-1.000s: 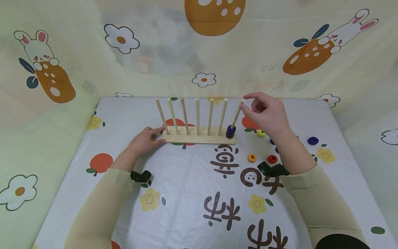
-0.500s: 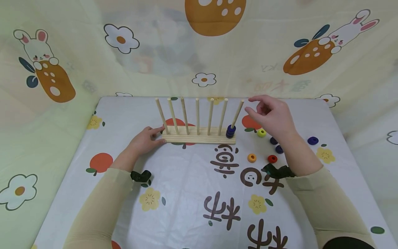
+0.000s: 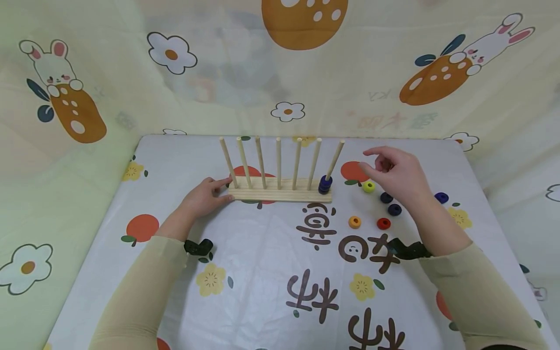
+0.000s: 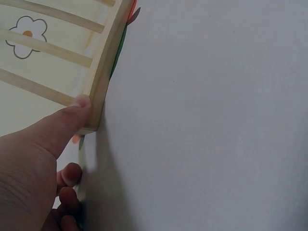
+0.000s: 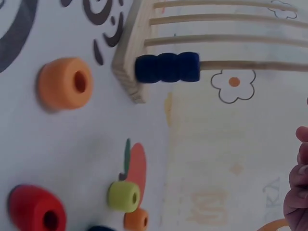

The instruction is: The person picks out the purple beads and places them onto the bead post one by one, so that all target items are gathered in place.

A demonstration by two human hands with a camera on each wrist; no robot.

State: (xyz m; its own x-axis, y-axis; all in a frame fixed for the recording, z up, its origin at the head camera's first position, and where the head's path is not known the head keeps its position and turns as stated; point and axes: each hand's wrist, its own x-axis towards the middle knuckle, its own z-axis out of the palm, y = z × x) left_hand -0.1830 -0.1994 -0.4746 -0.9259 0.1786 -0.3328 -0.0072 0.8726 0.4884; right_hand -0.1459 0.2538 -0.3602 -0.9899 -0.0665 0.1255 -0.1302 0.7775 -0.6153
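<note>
A wooden rack (image 3: 280, 195) with a row of upright pegs stands at mid-table in the head view. My left hand (image 3: 202, 200) holds its left end, index finger at the back corner and thumb at the front. The left wrist view shows the thumb (image 4: 62, 125) pressing on the base. Blue beads (image 5: 167, 67) are stacked on the rightmost peg; the other pegs are bare. To the right of the rack, my right hand (image 3: 395, 175) hovers over the table with bent fingers and nothing between them. Close below it are a yellow-green bead (image 3: 369, 187) and blue beads (image 3: 394, 209).
An orange bead (image 3: 354, 222) and a red bead (image 3: 383, 223) lie in front of the right hand. Another blue bead (image 3: 442, 198) is farther right. In the right wrist view, a second orange bead (image 5: 136, 219) sits beyond the yellow-green one. A patterned curtain (image 3: 227, 87) rises behind the table.
My right hand has drawn away from the top of the rightmost peg, moving right and toward me. More of the blue beads beneath it now show. The left hand and rack stay put.
</note>
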